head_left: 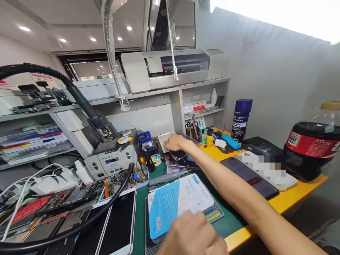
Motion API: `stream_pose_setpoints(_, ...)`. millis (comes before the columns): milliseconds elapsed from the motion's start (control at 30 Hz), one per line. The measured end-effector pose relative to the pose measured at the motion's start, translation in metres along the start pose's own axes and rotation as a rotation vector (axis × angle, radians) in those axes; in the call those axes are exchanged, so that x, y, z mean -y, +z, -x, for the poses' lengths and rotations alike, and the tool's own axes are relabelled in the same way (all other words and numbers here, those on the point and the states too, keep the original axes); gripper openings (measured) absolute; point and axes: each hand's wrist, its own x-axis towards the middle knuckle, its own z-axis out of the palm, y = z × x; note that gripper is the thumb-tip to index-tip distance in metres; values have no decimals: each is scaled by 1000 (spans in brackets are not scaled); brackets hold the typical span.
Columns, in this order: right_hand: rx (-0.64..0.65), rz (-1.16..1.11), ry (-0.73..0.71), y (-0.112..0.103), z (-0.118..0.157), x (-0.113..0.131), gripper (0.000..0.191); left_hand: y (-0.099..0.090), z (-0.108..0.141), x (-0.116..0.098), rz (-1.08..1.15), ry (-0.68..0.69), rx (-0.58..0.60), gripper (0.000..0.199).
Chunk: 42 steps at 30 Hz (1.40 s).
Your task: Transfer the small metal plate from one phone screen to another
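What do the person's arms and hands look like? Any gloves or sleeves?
The right hand and right forearm are bare: no glove, sleeve, watch or bracelet shows. The left hand has no glove either, but it's too blurry to see small details.

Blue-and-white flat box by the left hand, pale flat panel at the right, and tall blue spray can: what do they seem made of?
Flat box: smooth, perhaps plastic or coated card; rounded corners and print fit either.
Pale panel: smooth, possibly metal or plastic; its even silvery face fits both.
Spray can: likely smooth painted metal, judging by its printed cylinder; cap looks plastic.
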Motion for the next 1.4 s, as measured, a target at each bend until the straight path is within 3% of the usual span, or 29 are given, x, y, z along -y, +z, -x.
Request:
stream_pose_setpoints(33,7,-5,0,0,0,-1,32,-12,-6,22,45,-264,-7,19)
stream_pose_setpoints(67,14,-10,0,-1,1,-1,32,-23,-10,47,33,-427,-24,23)
stream_pose_setpoints(133,27,-18,-1,-2,1,-2,32,-42,-14,99,6,-625,-32,32)
stream_pose_setpoints(233,34,-29,-1,-4,2,-2,31,-47,-14,159,-15,-793,33,21)
stream_pose_setpoints(300,32,-34,-1,-5,3,-3,31,-39,-15,176,-2,-795,78,22)
stream_pose_setpoints(367,29,-37,-2,-5,2,-3,31,-28,-17,176,1,-762,102,23)
stream_pose_setpoints(467,28,-40,1,-4,0,-5,31,-15,-21,158,-26,-711,112,23)
stream_pose_setpoints(600,39,-42,8,-4,-1,-5,30,-10,-21,140,-75,-695,118,27)
stream_pose_setpoints(800,46,-37,18,-4,1,-4,30,-3,-24,134,-114,-680,133,27)
stream_pose_setpoints(1400,12,8,44,1,-2,1,32,-1,-30,115,-109,-743,241,31)
